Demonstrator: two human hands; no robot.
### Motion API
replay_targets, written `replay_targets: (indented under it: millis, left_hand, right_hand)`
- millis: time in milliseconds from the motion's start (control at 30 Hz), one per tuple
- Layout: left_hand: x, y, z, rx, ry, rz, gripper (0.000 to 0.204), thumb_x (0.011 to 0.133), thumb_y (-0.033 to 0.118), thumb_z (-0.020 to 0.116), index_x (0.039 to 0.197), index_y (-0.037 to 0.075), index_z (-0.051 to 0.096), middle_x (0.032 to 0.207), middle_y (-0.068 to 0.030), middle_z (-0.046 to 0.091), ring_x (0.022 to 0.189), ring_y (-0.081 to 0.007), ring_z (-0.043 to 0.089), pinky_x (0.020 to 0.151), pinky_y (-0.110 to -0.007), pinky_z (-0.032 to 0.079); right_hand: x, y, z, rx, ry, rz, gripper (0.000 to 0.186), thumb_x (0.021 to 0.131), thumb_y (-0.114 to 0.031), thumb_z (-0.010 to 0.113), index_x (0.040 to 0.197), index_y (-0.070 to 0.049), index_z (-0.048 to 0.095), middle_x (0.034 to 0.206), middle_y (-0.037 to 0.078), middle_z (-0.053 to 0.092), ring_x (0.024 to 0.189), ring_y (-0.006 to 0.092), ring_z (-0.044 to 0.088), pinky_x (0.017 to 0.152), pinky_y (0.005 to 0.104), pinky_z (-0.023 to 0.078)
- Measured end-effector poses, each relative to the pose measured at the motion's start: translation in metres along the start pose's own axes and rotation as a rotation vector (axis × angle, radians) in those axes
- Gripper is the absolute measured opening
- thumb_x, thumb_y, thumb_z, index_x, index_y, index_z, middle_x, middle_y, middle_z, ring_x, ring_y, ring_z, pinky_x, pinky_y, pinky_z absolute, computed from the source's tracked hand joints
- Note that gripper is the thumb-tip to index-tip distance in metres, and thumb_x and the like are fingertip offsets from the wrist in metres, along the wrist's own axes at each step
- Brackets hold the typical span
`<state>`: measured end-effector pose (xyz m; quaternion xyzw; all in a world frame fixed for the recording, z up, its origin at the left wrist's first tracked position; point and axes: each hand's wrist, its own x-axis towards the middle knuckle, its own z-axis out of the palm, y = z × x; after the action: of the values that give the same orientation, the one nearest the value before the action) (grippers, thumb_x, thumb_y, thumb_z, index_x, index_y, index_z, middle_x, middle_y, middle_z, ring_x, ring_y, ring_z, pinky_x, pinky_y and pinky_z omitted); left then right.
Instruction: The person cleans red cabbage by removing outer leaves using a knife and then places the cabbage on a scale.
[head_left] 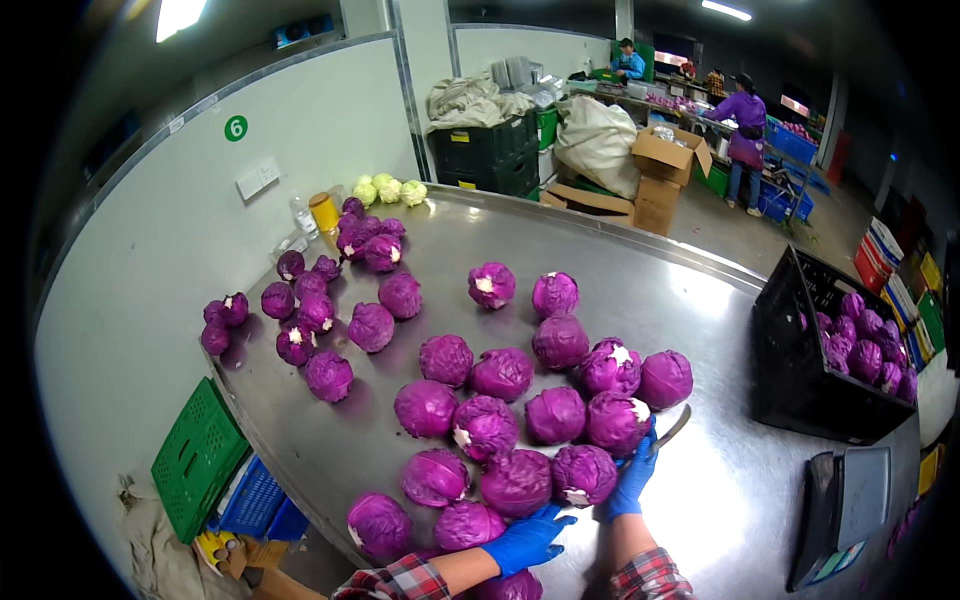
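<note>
Many purple cabbages [517,482] lie spread over a steel table [430,255], some showing white cut stems. My left hand [528,540], in a blue glove, rests among the nearest ones with its fingers stretched out, next to a cabbage [468,525] and above another [510,586] at the lower edge. My right hand [634,478], also gloved in blue, is closed round a knife [672,430]; the curved blade points up to the right and the handle is mostly hidden. Beside that hand are a cabbage [584,475] and one with a pale stem [617,422].
A black crate [815,400] of purple cabbages stands at the right, with a scale [845,510] nearer me. Pale green cabbages [388,189] and a yellow-labelled jar [323,212] sit along the far left edge. Cartons [655,203] and a person in purple [745,120] are beyond the table.
</note>
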<state>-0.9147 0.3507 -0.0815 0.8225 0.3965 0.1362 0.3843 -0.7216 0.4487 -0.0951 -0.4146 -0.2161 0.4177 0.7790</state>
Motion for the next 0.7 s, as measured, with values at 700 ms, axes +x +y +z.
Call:
replay_targets:
  millis: [700]
  left_hand:
    - [-0.078, -0.026, -0.187, -0.356, 0.852, -0.223, 0.026, 0.091, 0.011, 0.055, 0.116, 0.004, 0.054, 0.096, -0.0038, 0.061, 0.076, -0.0121, 0.057, 0.067, -0.024, 0.047]
  right_hand:
    - [-0.032, -0.042, 0.092, -0.358, -0.387, 0.229, 0.029, 0.093, -0.018, 0.051, 0.118, -0.004, 0.058, 0.102, 0.010, 0.066, 0.046, 0.0037, 0.047, 0.040, 0.0194, 0.039]
